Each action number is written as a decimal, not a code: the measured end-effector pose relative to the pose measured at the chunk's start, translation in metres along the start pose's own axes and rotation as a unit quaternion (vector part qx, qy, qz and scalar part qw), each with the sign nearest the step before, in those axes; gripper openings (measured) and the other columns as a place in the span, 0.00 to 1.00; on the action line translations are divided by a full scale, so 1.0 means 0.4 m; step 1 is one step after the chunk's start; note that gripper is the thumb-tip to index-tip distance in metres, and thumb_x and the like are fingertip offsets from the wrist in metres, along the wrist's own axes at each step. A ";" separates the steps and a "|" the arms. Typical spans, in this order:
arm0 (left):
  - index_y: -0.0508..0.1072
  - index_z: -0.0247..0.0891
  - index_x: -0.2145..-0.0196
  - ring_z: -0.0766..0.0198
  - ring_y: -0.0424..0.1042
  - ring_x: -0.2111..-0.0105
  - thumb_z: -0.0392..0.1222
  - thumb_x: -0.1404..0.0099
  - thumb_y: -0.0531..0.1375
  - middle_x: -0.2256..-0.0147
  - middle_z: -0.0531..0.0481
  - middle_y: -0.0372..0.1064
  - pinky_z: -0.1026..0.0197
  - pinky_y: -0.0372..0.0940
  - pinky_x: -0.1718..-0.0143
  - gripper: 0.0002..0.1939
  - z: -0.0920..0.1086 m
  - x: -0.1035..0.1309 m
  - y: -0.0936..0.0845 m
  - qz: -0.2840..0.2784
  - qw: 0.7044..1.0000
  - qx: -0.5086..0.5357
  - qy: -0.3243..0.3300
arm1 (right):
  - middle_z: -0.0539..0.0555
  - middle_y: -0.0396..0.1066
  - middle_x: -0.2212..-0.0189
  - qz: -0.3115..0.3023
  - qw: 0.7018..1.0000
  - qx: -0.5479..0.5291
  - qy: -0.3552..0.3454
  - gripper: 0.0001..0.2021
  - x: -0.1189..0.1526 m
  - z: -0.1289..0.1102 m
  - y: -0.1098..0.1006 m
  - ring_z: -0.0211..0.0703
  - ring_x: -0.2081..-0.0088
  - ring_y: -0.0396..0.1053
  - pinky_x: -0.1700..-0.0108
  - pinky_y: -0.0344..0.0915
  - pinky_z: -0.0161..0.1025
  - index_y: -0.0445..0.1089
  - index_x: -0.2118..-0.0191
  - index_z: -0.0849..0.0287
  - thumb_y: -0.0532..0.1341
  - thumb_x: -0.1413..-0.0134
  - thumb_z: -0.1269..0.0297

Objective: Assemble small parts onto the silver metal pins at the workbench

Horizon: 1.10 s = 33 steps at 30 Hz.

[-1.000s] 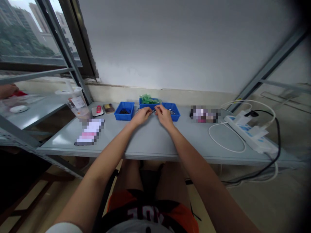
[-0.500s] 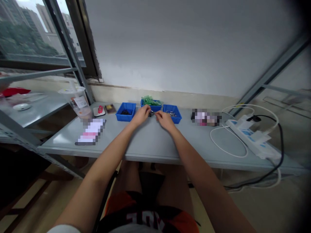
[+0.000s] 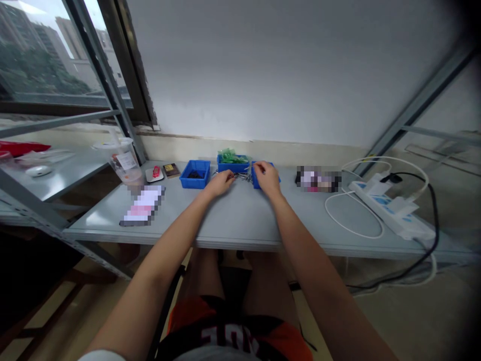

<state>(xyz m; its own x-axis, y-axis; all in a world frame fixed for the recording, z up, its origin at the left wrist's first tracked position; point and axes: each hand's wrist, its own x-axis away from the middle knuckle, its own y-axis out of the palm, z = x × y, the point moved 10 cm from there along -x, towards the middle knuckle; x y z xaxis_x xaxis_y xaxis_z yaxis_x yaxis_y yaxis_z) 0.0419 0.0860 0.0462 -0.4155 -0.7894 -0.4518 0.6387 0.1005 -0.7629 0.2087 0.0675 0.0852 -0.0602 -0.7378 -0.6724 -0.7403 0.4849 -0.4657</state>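
My left hand point(image 3: 221, 184) rests low over the grey tabletop, its fingers curled together near the middle. Whatever they pinch is too small to make out. Just behind its fingertips lies a row of small shiny metal pieces point(image 3: 243, 177). Over the right blue bin point(image 3: 256, 181) hovers my right hand point(image 3: 268, 177), thumb and fingers drawn together; what is between them cannot be made out. That hand covers much of the bin. The middle blue bin point(image 3: 233, 166) holds green plastic pieces point(image 3: 231, 156). Dark small parts point(image 3: 195, 175) lie in the left blue bin point(image 3: 194, 184).
On the left are a lidded drink cup point(image 3: 126, 160), a blurred-out phone point(image 3: 143, 205), a white dish with a red item point(image 3: 155, 174) and a small dark box point(image 3: 171, 170). To the right lie a blurred object point(image 3: 318, 179), a power strip point(image 3: 391, 213) and looping cables.
My right hand has moved right and up, from beside my left hand to over the right bin. My left hand has shifted slightly nearer me. The metal pieces now show more between the hands.
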 end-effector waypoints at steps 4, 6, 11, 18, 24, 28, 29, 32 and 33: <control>0.73 0.33 0.59 0.59 0.70 0.64 0.37 0.35 0.53 0.63 0.43 0.73 0.58 0.64 0.58 0.11 -0.006 0.001 -0.011 0.005 1.000 -0.023 -0.005 | 0.59 0.72 0.62 0.088 0.994 0.044 0.043 0.12 -0.015 0.070 -0.077 0.44 0.63 0.68 0.51 0.62 0.45 0.72 0.59 0.62 0.55 0.45 0.65; 0.74 0.33 0.59 0.58 0.71 0.62 0.37 0.35 0.53 0.62 0.42 0.73 0.57 0.64 0.56 0.11 -0.015 0.000 -0.005 -0.004 0.999 -0.041 -0.012 | 0.60 0.71 0.61 0.124 0.990 0.024 0.064 0.13 -0.013 0.089 -0.100 0.43 0.63 0.67 0.50 0.61 0.44 0.71 0.56 0.64 0.55 0.44 0.66; 0.74 0.33 0.55 0.54 0.69 0.54 0.38 0.37 0.56 0.56 0.40 0.71 0.56 0.63 0.49 0.14 -0.035 0.005 0.035 -0.039 0.992 -0.120 -0.019 | 0.59 0.72 0.60 0.191 0.977 -0.078 0.059 0.14 0.004 0.068 -0.120 0.41 0.60 0.68 0.52 0.63 0.40 0.69 0.56 0.63 0.51 0.39 0.62; 0.73 0.33 0.52 0.53 0.68 0.51 0.39 0.34 0.51 0.53 0.38 0.69 0.54 0.62 0.49 0.17 -0.035 -0.005 0.076 -0.046 0.974 -0.221 -0.022 | 0.56 0.68 0.61 0.112 0.990 -0.070 0.055 0.18 0.013 0.030 -0.035 0.42 0.64 0.68 0.60 0.64 0.39 0.57 0.44 0.55 0.45 0.36 0.58; 0.74 0.32 0.56 0.53 0.70 0.54 0.38 0.34 0.51 0.56 0.38 0.71 0.56 0.63 0.52 0.15 -0.037 -0.007 0.067 -0.054 0.976 -0.210 -0.017 | 0.50 0.70 0.74 -0.218 0.975 -0.036 0.000 0.10 0.074 -0.042 0.187 0.38 0.71 0.65 0.63 0.61 0.35 0.71 0.58 0.59 0.56 0.44 0.65; 0.75 0.33 0.61 0.53 0.70 0.56 0.36 0.35 0.51 0.58 0.38 0.73 0.57 0.64 0.56 0.13 -0.039 0.003 0.052 -0.063 0.977 -0.199 -0.033 | 0.49 0.69 0.76 -0.319 0.948 0.003 0.007 0.10 0.113 -0.037 0.235 0.37 0.72 0.64 0.65 0.58 0.33 0.73 0.60 0.61 0.57 0.46 0.69; 0.75 0.33 0.62 0.54 0.70 0.56 0.36 0.36 0.52 0.58 0.38 0.73 0.58 0.64 0.56 0.13 -0.038 0.005 0.048 -0.062 0.979 -0.192 -0.037 | 0.49 0.69 0.76 -0.322 0.947 0.006 0.014 0.10 0.114 -0.031 0.233 0.37 0.72 0.64 0.65 0.58 0.33 0.73 0.60 0.61 0.57 0.45 0.69; 0.76 0.34 0.64 0.55 0.71 0.58 0.35 0.38 0.54 0.61 0.41 0.74 0.59 0.64 0.58 0.10 -0.039 0.009 0.034 -0.054 0.987 -0.148 -0.045 | 0.49 0.70 0.75 -0.322 0.946 0.016 0.027 0.10 0.109 -0.010 0.225 0.37 0.72 0.64 0.65 0.58 0.33 0.73 0.59 0.61 0.56 0.45 0.69; 0.75 0.34 0.64 0.56 0.71 0.60 0.35 0.38 0.54 0.63 0.41 0.74 0.59 0.64 0.59 0.10 -0.037 0.009 0.030 -0.049 0.990 -0.126 -0.044 | 0.50 0.70 0.74 -0.321 0.946 0.021 0.027 0.11 0.108 -0.006 0.223 0.37 0.72 0.64 0.65 0.58 0.33 0.73 0.59 0.61 0.56 0.44 0.69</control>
<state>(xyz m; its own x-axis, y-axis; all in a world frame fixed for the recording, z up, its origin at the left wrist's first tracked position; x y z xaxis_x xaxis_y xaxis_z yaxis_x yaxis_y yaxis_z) 0.0385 0.0933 0.0287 -0.4020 -0.8517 -0.3361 0.4110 0.1602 -0.8975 0.1384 0.0779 0.0159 0.3574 -0.9094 -0.2125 -0.6088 -0.0543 -0.7915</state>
